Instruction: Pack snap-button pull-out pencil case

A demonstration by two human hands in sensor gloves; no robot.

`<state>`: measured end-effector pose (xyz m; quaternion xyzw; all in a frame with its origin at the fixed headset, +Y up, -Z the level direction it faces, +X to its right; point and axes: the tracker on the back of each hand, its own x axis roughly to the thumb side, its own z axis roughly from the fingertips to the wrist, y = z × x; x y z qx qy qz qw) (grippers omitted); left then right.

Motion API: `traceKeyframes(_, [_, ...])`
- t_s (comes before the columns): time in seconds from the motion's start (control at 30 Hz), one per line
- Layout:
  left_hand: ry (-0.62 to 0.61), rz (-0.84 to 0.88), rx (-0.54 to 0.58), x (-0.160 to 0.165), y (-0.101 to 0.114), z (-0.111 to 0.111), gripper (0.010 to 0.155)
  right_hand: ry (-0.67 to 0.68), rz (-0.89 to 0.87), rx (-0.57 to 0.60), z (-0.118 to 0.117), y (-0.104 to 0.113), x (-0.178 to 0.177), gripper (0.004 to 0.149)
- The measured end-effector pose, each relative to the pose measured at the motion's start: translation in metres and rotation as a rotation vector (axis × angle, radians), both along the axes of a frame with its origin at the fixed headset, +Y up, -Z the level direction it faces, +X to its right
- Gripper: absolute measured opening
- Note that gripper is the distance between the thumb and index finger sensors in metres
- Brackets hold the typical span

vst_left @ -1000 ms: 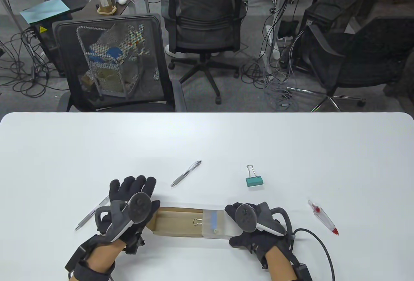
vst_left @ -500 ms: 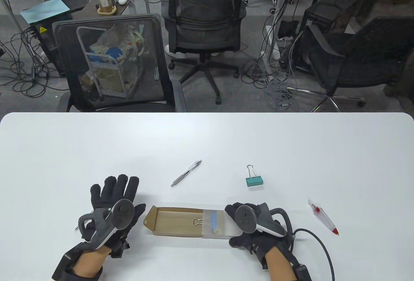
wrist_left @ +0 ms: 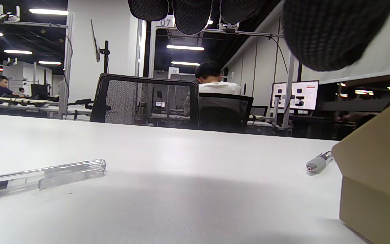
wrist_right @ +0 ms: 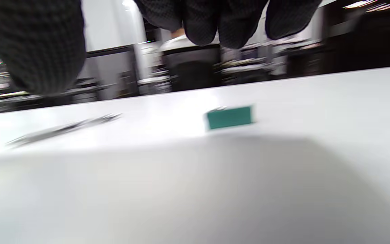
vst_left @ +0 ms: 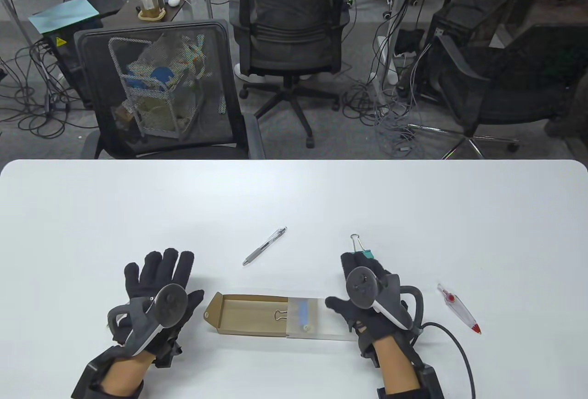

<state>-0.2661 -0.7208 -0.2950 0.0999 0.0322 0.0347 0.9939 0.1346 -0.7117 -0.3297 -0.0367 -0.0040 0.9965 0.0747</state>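
Note:
The pencil case lies near the table's front edge: its brown cardboard drawer (vst_left: pixel 248 312) is pulled out to the left of the translucent sleeve (vst_left: pixel 321 323). A small binder clip (vst_left: pixel 279 314) and a blue item (vst_left: pixel 304 312) lie in the drawer. My left hand (vst_left: pixel 158 277) is open with fingers spread, left of the drawer and not touching it. My right hand (vst_left: pixel 360 275) is open, off the sleeve, its fingers reaching over the green binder clip (vst_left: pixel 368 255). In the right wrist view the clip (wrist_right: pixel 229 117) lies on the table ahead, below my fingers (wrist_right: pixel 215 23), untouched.
A grey pen (vst_left: pixel 265 246) lies behind the case. A clear pen with a red tip (vst_left: pixel 459 310) lies at the right. Another clear pen (wrist_left: pixel 42 176) lies by my left hand. The drawer's corner (wrist_left: pixel 377 189) fills the right of the left wrist view.
My left hand has moved left, away from the drawer's end. My right hand has let go of the sleeve and moved back towards the green binder clip.

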Motion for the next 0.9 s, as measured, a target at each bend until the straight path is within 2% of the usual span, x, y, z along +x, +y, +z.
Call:
traceKeyframes(0.13, [-0.004,-0.015,-0.001,0.001,0.000,0.000,0.087,-0.259,0.016,-0.074,-0.033,0.012,0.000,0.093])
traceKeyframes(0.33, [-0.006,0.003,-0.009,-0.002,0.000,0.000,0.087,-0.431,0.110,-0.189,-0.074,0.005,-0.004,0.091])
traceKeyframes(0.57, [-0.011,0.003,-0.017,-0.001,0.000,0.000,0.087,-0.498,0.215,-0.293,-0.102,-0.013,-0.012,0.087])
traceKeyframes(0.9, [-0.010,0.013,-0.026,-0.002,0.000,-0.001,0.087,-0.538,0.282,-0.357,-0.107,-0.022,-0.016,0.080])
